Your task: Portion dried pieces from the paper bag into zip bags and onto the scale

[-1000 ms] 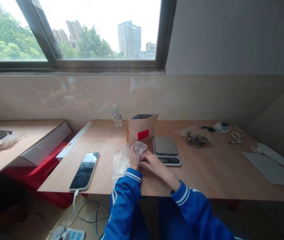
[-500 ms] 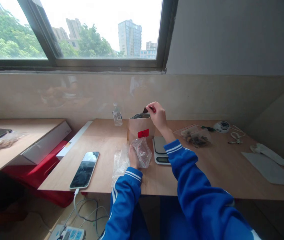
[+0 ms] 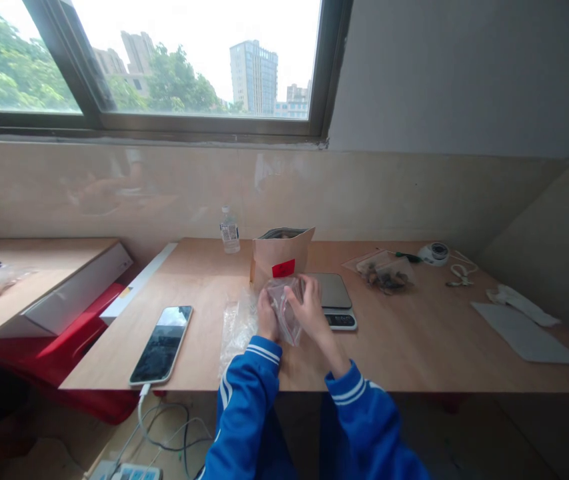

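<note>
- Bag (image 3: 289,329): clear and crinkled, between your two hands, above the near middle of the table (image 3: 394,353); take it as the clock's centre, with 12 straight ahead of you; you cannot tell here whether its base touches the wood, nor what lies inside.
- Your left hand (image 3: 267,315) is at the bag's 9 o'clock side; its fingers are closed round that edge, grasping it.
- Your right hand (image 3: 310,311) is at the bag's 2 o'clock edge; the thumb lies against the clear plastic, the fingers bent beyond it; whether they pinch it tight, you cannot tell.
- Pouch (image 3: 267,260) at 12, just beyond the bag; brown, upright, mouth open at the top, a red label (image 3: 283,269) on its front.
- Scale (image 3: 337,291) at 2, just beside your right hand, which hides part of its near left side; its plate is bare where it shows.
- Wrap (image 3: 238,330) at 9, near your left hand; clear, lying flat and rumpled.
- Phone (image 3: 161,345) farther out towards 9, face up, a cable (image 3: 140,413) plugged into its near end; bottle (image 3: 230,231) at 11; packets (image 3: 389,273) of dark pieces at 2, beyond the scale.
</note>
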Action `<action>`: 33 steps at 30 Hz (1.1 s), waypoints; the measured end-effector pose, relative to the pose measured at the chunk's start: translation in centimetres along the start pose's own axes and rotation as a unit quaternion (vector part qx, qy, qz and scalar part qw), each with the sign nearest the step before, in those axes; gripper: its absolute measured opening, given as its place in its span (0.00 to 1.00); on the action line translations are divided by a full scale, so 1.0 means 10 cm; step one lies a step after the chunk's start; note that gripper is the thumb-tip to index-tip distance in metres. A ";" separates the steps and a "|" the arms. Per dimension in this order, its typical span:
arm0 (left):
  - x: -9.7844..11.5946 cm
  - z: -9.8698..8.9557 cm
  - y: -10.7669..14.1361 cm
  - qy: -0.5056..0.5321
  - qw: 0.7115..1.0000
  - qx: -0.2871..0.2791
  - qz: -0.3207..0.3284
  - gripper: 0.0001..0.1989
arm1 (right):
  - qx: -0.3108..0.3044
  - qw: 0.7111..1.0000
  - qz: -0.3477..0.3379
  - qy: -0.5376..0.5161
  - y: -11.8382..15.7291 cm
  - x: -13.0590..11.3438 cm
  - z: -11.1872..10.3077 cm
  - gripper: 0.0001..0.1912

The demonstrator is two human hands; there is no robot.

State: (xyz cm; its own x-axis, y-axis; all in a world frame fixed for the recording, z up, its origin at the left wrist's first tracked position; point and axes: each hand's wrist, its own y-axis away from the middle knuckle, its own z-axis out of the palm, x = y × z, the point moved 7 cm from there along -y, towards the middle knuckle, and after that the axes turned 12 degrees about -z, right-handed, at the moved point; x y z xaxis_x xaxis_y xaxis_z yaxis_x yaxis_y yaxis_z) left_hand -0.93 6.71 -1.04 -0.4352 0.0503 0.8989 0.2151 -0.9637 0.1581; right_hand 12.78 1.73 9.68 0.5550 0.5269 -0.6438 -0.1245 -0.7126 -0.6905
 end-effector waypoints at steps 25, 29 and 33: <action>0.08 0.70 1.32 -0.328 0.880 -0.333 -0.083 0.19 | 0.169 0.960 0.218 -0.049 0.78 0.32 -1.06 0.26; 0.10 0.61 1.35 -0.334 0.882 -0.315 -0.106 0.18 | 0.153 0.964 0.215 -0.031 0.82 0.33 -1.10 0.25; 0.19 0.63 1.28 -0.290 0.914 -0.272 -0.072 0.17 | 0.112 0.972 0.206 -0.030 0.86 0.33 -1.04 0.26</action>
State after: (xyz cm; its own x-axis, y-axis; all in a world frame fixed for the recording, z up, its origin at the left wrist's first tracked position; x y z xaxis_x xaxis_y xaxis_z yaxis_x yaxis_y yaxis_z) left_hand 6.50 -3.90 5.22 0.1471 0.1650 0.9753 -0.3440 -0.9159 0.2069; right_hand 22.05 -7.47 5.08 0.3718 0.2500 -0.8940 -0.5047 -0.7539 -0.4207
